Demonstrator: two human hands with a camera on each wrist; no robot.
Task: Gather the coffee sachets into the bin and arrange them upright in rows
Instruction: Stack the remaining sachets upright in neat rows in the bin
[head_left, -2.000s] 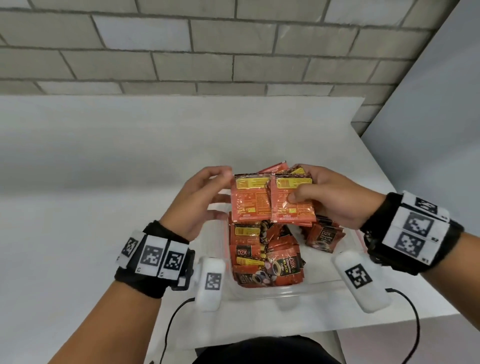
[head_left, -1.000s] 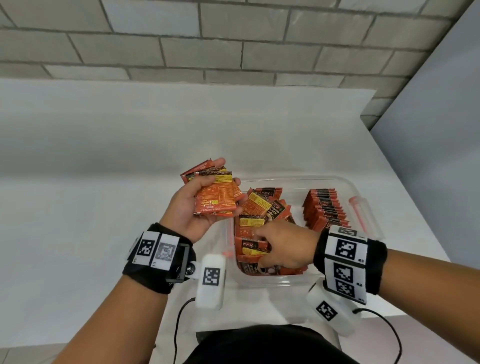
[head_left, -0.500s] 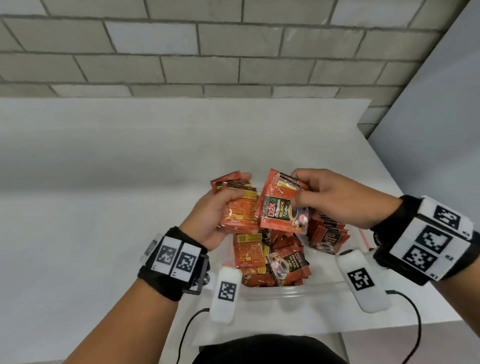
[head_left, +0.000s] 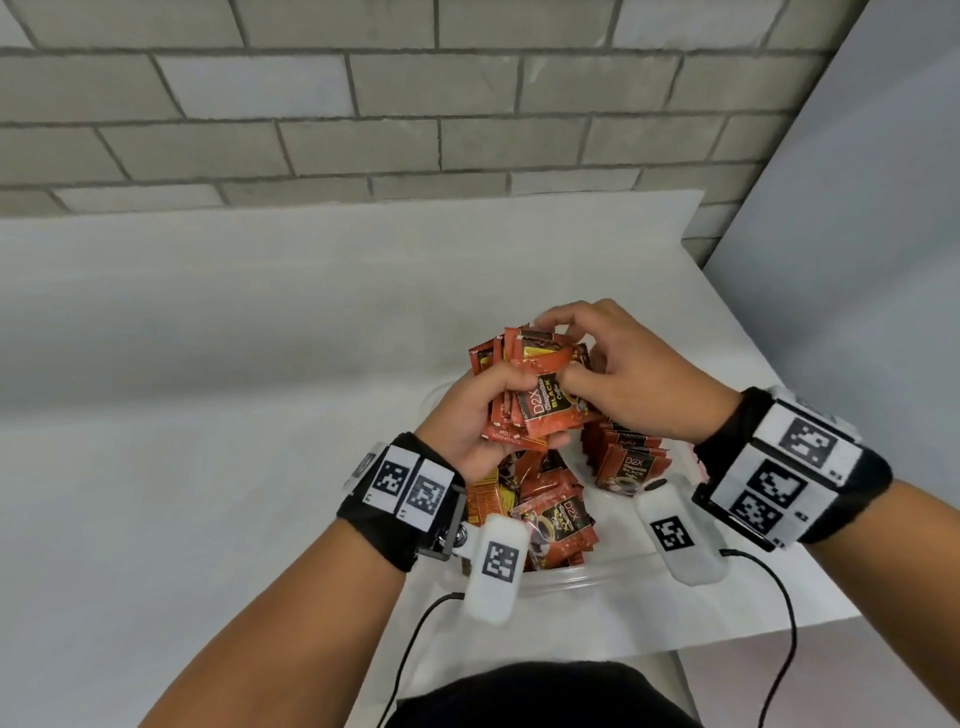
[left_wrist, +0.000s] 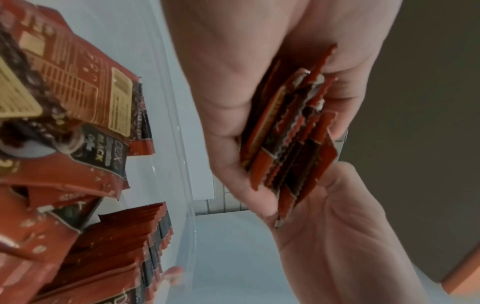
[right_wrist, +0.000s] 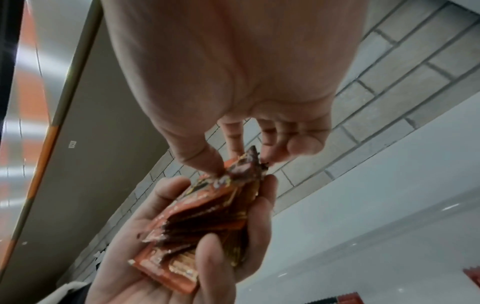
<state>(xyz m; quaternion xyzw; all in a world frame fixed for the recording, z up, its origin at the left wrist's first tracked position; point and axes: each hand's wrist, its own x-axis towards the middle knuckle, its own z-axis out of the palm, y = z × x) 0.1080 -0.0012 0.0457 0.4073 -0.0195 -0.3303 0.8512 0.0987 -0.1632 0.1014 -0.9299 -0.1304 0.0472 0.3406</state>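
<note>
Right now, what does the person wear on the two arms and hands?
Both forearms are bare, with no sleeves or gloves. Each wrist carries a black band with white square tags printed with black block codes. A white rounded pod with the same kind of code hangs under each wrist, and a thin black cable runs from each pod.

Orange-red sachets (head_left: 540, 400) with black-and-gold labels, a clear bin (head_left: 582, 574), white table (head_left: 208, 415), grey brick wall (head_left: 363, 104).

sachets (head_left: 550, 525) in bin (head_left: 597, 577) | bin on table (head_left: 260, 415) | wall (head_left: 363, 104) behind
</note>
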